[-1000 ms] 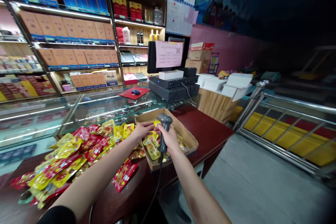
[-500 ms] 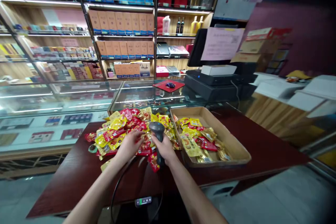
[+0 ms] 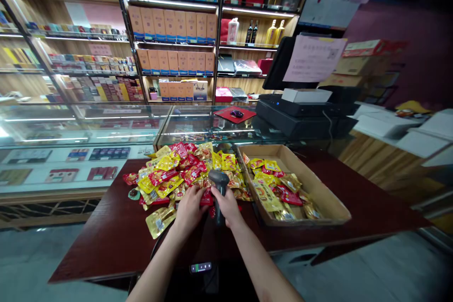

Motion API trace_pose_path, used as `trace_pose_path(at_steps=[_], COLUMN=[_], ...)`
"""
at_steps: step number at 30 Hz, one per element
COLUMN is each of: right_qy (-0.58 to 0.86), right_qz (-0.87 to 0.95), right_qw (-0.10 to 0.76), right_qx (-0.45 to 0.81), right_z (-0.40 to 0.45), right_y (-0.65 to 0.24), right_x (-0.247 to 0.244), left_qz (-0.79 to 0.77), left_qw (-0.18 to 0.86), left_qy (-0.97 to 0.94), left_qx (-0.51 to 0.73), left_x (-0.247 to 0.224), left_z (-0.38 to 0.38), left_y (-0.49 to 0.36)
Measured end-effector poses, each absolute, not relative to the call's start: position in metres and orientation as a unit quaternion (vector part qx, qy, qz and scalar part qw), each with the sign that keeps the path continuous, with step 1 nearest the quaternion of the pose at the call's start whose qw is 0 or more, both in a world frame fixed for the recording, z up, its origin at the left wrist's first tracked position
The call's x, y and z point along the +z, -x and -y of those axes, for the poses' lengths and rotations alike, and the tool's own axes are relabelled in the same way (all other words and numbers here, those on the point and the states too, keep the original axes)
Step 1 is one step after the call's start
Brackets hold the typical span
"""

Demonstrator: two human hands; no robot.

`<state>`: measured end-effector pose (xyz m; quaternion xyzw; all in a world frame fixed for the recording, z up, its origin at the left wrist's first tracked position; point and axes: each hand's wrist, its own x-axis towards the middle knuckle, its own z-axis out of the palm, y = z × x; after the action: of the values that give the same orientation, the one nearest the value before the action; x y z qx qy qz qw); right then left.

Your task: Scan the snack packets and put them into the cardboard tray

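My right hand (image 3: 228,207) is wrapped round the grip of a dark handheld barcode scanner (image 3: 219,180), its head pointing up and away from me. Close beside it, my left hand (image 3: 190,210) has its fingers closed on a red snack packet (image 3: 207,197), partly hidden by the fingers. Both hands are at the near edge of a heap of red, yellow and gold snack packets (image 3: 170,170). A gold packet (image 3: 159,221) lies flat to the left of my left wrist.
Right of the heap, an open cardboard tray (image 3: 329,203) holds several packets. The dark red table (image 3: 102,231) carries both. Behind are a glass display counter (image 3: 191,125), a mouse on a red mat (image 3: 226,114) and a monitor (image 3: 279,63) with a paper on it. Stocked shelves line the wall.
My left hand has moved right, closer to the scanner, and closed on a red packet. The gold packet at the left now shows more fully. The view has shifted slightly.
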<state>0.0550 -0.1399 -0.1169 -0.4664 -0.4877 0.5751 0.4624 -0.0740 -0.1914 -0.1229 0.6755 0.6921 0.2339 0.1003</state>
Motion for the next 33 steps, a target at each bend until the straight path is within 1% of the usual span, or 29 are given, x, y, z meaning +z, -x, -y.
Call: trace_pose_path(at_steps=[5,8,11,14,16,18,21,26,30,33], right_qy=[0.418,0.389,0.395,0.414,0.41,0.405,0.409,0.44,0.446,0.434], right_qz=[0.456,0.459,0.505,0.553,0.56,0.56,0.564,0.582,0.588,0.592], right_qw=[0.477,0.483,0.492,0.493,0.491,0.488,0.483,0.48,0.486,0.489], right_qx=[0.625,0.636,0.59,0.53,0.526,0.533,0.531,0.487,0.468,0.471], right_z=[0.142,0.142,0.135,0.126,0.123,0.122,0.124,0.122,0.115,0.113], right_y=[-0.053,-0.051,-0.051,-0.054,-0.056,-0.057,-0.058,-0.062,-0.071,-0.077], right_x=[-0.095,-0.079,-0.068,-0.063,-0.06,-0.056,-0.052,-0.055,-0.059,-0.057], left_qz=[-0.696,-0.697,-0.653,-0.555,-0.487,-0.437,-0.405,-0.395,-0.425,-0.471], left_qw=[0.119,0.17,0.317,0.477,0.547,0.59,0.621,0.649,0.646,0.613], left_qy=[-0.627,-0.55,-0.425,-0.321,-0.289,-0.268,-0.246,-0.243,-0.27,-0.362], left_qx=[0.329,0.428,0.54,0.601,0.616,0.624,0.625,0.603,0.575,0.52], left_x=[-0.117,-0.105,-0.087,-0.071,-0.064,-0.058,-0.053,-0.05,-0.055,-0.062], left_z=[0.192,0.187,0.182,0.177,0.175,0.171,0.165,0.159,0.159,0.16], left_y=[0.071,0.078,0.092,0.106,0.111,0.112,0.107,0.096,0.093,0.094])
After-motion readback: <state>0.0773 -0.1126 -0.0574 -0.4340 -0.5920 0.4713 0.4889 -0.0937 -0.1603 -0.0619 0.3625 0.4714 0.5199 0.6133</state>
